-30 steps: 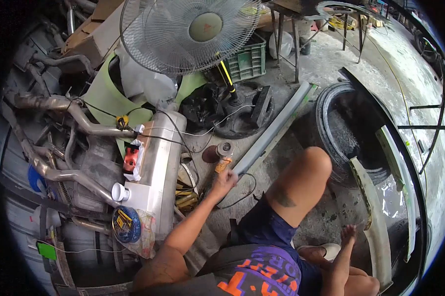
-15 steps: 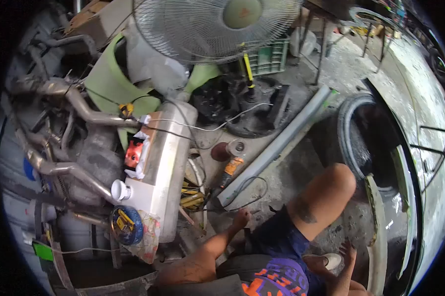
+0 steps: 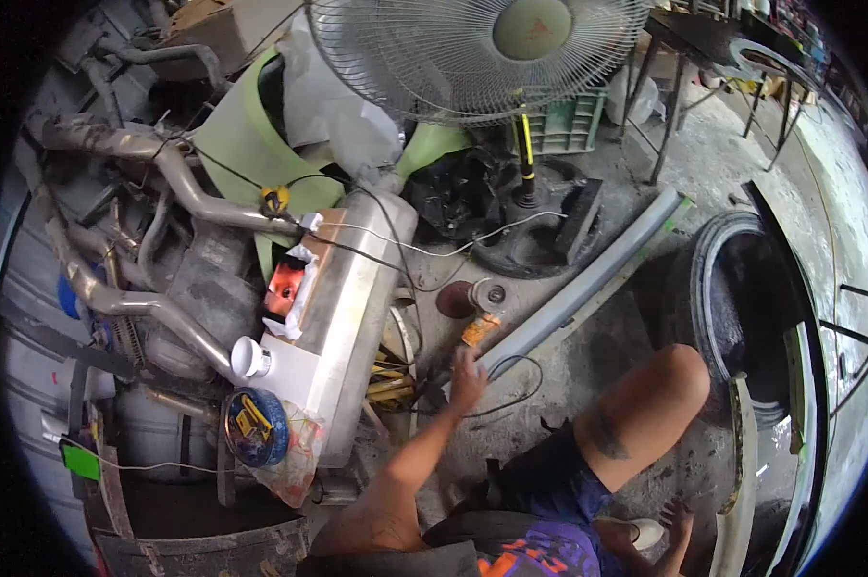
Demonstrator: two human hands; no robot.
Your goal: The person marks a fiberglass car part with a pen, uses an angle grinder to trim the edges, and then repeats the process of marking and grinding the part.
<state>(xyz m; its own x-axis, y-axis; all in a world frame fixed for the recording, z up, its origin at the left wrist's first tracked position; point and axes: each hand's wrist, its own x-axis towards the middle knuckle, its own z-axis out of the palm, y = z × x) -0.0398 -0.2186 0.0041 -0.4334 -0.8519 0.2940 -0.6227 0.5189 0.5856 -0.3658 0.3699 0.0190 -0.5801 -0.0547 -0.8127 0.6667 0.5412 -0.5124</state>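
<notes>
My left hand (image 3: 468,373) reaches down to the dirty concrete floor and is closed around the dark shaft of an orange-handled tool (image 3: 479,330), whose orange end sticks out just above my fingers. The hand sits beside the near end of a long grey bar (image 3: 588,279) and a thin black cable loop (image 3: 516,389). A rusty disc (image 3: 453,300) and a small round part (image 3: 492,293) lie a little beyond the tool. My right hand (image 3: 679,514) shows at the bottom edge by a white sandal (image 3: 636,531), fingers apart and holding nothing.
A silver exhaust muffler (image 3: 352,279) lies left of my hand, with bent exhaust pipes (image 3: 155,163) behind it. A standing fan (image 3: 492,48) rises at the top. To the right are a tyre (image 3: 732,298) and a car body panel (image 3: 742,452); a green crate (image 3: 569,120) stands farther back.
My left hand had pulled back from the tool toward my body and has now reached forward again to it. The view has shifted slightly left and down.
</notes>
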